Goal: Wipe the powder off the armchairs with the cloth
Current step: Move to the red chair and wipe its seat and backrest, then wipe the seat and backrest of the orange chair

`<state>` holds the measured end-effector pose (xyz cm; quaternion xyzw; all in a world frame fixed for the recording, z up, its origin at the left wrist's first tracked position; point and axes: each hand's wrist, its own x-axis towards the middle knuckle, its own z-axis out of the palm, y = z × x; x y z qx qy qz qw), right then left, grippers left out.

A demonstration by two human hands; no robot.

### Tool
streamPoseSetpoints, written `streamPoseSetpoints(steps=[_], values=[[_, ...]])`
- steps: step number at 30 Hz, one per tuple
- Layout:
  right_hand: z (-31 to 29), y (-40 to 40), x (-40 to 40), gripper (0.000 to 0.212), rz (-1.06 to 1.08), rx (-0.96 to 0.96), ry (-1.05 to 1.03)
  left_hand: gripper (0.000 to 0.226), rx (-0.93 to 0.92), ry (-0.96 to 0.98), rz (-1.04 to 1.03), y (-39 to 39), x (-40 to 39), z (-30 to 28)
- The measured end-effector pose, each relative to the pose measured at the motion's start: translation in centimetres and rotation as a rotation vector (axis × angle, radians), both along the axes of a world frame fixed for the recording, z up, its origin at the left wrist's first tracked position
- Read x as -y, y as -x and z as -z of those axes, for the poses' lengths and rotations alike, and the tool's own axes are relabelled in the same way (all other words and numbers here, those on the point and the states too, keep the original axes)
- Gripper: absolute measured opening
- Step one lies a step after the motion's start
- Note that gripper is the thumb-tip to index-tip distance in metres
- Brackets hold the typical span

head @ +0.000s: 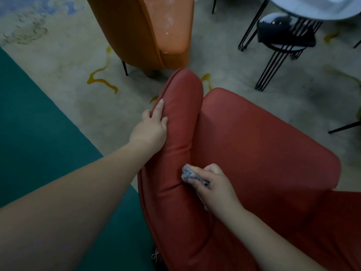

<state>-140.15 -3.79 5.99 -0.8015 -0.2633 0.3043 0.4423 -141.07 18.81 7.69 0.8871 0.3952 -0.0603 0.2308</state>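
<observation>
Mid-task: right hand (214, 189) pinches the bunched cloth (192, 176) against the red armchair (259, 145) at lower centre, left hand (151, 127) lies flat-fingered on its armrest, red looks clean, but orange armchair (156, 30) top centre shows white powder (169, 18) unwiped.

white round table (312, 8) | black wire stool (281, 49) | patterned beige carpet (58, 61) | teal mat (29, 124)
</observation>
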Motion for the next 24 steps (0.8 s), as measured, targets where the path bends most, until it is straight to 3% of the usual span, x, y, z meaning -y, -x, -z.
streamPoseSetpoints(steps=[4, 10, 16, 24], values=[[-1.5, -0.3, 0.6, 0.037, 0.189, 0.049, 0.027, 0.057, -0.071, -0.117, 0.135, 3.5, 1.0, -3.1], [-6.1, -1.0, 0.8, 0.029, 0.200, 0.150, 0.050, 0.058, -0.102, -0.302, 0.251, 11.1, 3.4, -7.6], [-10.7, 1.0, -2.3, 0.036, 0.119, 0.311, 0.106, 0.058, -0.155, -0.281, 0.235, 17.1, 2.3, -10.0], [-12.5, 9.4, -11.7, 0.037, 0.160, 0.370, 0.055, 0.059, -0.179, -0.286, 0.337, 25.5, -5.1, -11.6]])
